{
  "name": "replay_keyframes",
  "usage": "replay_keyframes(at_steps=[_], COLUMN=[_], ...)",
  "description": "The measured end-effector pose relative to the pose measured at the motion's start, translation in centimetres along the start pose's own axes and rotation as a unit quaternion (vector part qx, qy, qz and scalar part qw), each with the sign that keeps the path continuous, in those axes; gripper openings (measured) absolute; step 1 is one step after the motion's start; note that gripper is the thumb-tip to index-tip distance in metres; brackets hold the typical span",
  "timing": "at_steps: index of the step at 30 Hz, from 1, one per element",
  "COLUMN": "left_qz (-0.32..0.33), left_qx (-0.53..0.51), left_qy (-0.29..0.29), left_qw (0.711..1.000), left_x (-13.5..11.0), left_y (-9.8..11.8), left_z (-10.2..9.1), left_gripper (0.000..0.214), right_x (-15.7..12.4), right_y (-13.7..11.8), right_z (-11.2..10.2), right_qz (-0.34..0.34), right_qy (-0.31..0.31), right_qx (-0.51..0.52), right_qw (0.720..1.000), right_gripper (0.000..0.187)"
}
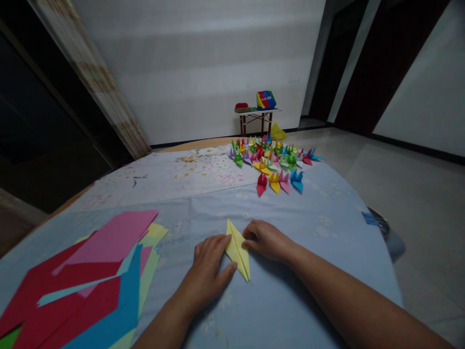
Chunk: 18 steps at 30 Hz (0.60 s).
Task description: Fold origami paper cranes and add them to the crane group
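Note:
A pale yellow paper [238, 252], folded into a narrow diamond with a crease down its middle, lies on the cloth in front of me. My left hand [210, 266] holds it along its left edge, index fingertip and thumb tip resting on the paper with a gap between them. At the right edge, my right hand [267, 240] has its fingers curled, with thumb and index finger pinching the paper's side. The fingertips cover part of that edge.
Loose coloured paper sheets [109, 240] overlap at the left. Many folded paper cranes [261, 155] stand at the table's far right, with a red crane [261, 185] among those nearest. A light blue cloth [174, 300] covers the round table. Beyond stands a small table [256, 114].

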<state>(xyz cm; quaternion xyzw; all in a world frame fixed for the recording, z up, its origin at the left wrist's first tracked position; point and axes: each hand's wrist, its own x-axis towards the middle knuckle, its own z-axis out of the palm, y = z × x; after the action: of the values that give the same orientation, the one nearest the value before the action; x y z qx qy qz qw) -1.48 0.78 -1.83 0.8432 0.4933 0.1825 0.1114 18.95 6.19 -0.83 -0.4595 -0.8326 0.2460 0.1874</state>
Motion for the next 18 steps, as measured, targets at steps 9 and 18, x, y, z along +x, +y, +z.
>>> replay_keyframes(at_steps=[9,18], left_qz=[-0.005,-0.001], left_qx=[0.014,0.014], left_qy=[0.000,-0.007], left_qw=[1.000,1.000], left_x=[0.05,0.05], left_y=[-0.05,0.02], left_z=[0.31,-0.07], left_gripper=[0.050,0.047], right_x=[0.34,0.18], right_y=[0.08,-0.14], right_z=[0.25,-0.05], right_qz=[0.039,0.033], right_qy=[0.003,-0.001], right_qx=[-0.021,-0.020], right_qw=[0.999,0.999], right_gripper=[0.014,0.016])
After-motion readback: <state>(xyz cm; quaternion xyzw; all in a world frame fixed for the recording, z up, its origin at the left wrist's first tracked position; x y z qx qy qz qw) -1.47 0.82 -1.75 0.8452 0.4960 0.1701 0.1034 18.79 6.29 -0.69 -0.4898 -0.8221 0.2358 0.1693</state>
